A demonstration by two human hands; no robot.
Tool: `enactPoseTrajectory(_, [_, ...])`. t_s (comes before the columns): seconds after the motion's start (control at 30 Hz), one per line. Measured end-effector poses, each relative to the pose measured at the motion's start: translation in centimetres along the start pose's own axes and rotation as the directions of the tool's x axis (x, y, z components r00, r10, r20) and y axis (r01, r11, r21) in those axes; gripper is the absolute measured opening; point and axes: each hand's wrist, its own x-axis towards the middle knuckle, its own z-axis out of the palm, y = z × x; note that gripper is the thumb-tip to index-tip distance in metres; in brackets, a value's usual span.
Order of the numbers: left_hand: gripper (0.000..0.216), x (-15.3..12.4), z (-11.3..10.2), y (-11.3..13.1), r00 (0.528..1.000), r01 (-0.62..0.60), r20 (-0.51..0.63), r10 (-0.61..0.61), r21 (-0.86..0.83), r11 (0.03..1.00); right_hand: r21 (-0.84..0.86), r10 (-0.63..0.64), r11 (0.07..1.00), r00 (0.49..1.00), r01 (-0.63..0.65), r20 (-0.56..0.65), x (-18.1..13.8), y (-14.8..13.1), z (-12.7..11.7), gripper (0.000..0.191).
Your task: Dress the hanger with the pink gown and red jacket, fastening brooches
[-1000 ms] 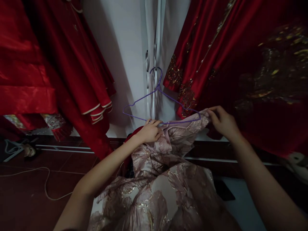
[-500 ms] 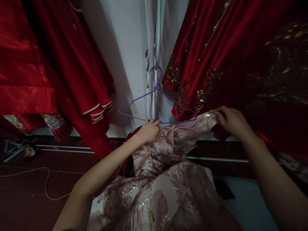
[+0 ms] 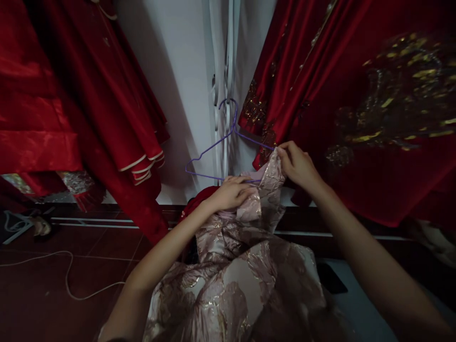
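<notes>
A purple wire hanger (image 3: 210, 147) hangs by its hook from a white metal fitting on the wall. Over its right end lies the shoulder of a pink dress (image 3: 245, 285) with a shiny gold floral pattern. My right hand (image 3: 297, 164) pinches that shoulder edge at the hanger's right arm. At the hanger's bottom bar, my left hand (image 3: 233, 192) is closed on the dress's upper edge, its fingertips partly over the cloth. The skirt spreads down toward me. The hanger's left arm is bare.
Red garments (image 3: 117, 109) hang at the left, and a red gown (image 3: 356, 95) with gold sequins hangs close on the right. A white cable (image 3: 69, 275) runs over the tiled floor. A dark flat object (image 3: 332, 278) lies on a pale surface at lower right.
My right hand has moved left and slightly up, bringing the dress shoulder over the hanger's right end. My left hand has shifted slightly right along the bottom bar.
</notes>
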Motion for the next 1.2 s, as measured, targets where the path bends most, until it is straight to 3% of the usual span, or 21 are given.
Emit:
enactPoseTrajectory(0.07, [0.032, -0.8, -0.7, -1.4, 0.99, 0.042, -0.133, -0.054, -0.09, 0.995, -0.02, -0.004, 1.0, 1.0, 0.004, -0.013, -0.1, 0.6, 0.3, 0.027])
enactPoseTrajectory(0.13, [0.028, -2.6, -1.7, -3.9, 0.934, 0.152, -0.305, -0.183, -0.124, 0.981, -0.03, -0.013, 0.999, 1.0, 0.012, -0.023, -0.1, 1.2, 0.3, 0.027])
enactPoseTrajectory(0.2, [0.025, -5.1, -2.6, -7.1, 0.811, 0.316, -0.481, -0.334, -0.12, 0.941, -0.016, -0.015, 1.0, 1.0, 0.015, -0.018, 0.1, 1.6, 0.2, 0.027])
enactPoseTrajectory(0.27, [0.024, -8.0, -3.1, -10.4, 0.699, 0.422, -0.573, -0.428, -0.153, 0.894, 0.022, -0.01, 1.0, 1.0, 0.01, -0.001, 0.3, 1.7, 0.1, 0.028])
enactPoseTrajectory(0.33, [0.024, -10.6, -3.4, -13.1, 0.616, 0.464, -0.619, -0.488, -0.215, 0.859, 0.054, 0.003, 0.999, 1.0, -0.003, 0.009, 0.4, 1.7, 0.2, 0.029])
enactPoseTrajectory(0.4, [0.023, -12.5, -3.6, -14.9, 0.565, 0.486, -0.638, -0.523, -0.254, 0.836, 0.072, 0.026, 0.997, 1.0, -0.027, 0.013, 0.6, 1.7, 0.4, 0.031])
enactPoseTrajectory(0.53, [0.023, -13.7, -3.7, -15.8, 0.551, 0.489, -0.634, -0.543, -0.282, 0.826, 0.093, 0.079, 0.992, 0.997, -0.081, 0.026, 0.7, 1.9, 0.5, 0.035])
enactPoseTrajectory(0.93, [0.029, -13.4, -4.1, -15.2, 0.547, 0.58, -0.535, -0.644, -0.312, 0.753, 0.13, 0.099, 0.986, 0.994, -0.105, 0.056, 0.7, 2.0, 0.2, 0.034])
enactPoseTrajectory(1.1, [0.033, -12.8, -4.5, -15.1, 0.537, 0.572, -0.519, -0.665, -0.355, 0.739, 0.145, 0.091, 0.984, 0.994, -0.099, 0.059, 0.8, 2.0, 0.1, 0.031])
enactPoseTrajectory(1.2, [0.035, -11.2, -5.5, -14.9, 0.545, 0.505, -0.549, -0.633, -0.388, 0.771, 0.165, 0.084, 0.982, 0.994, -0.094, 0.069, 0.9, 2.1, 0.3, 0.031])
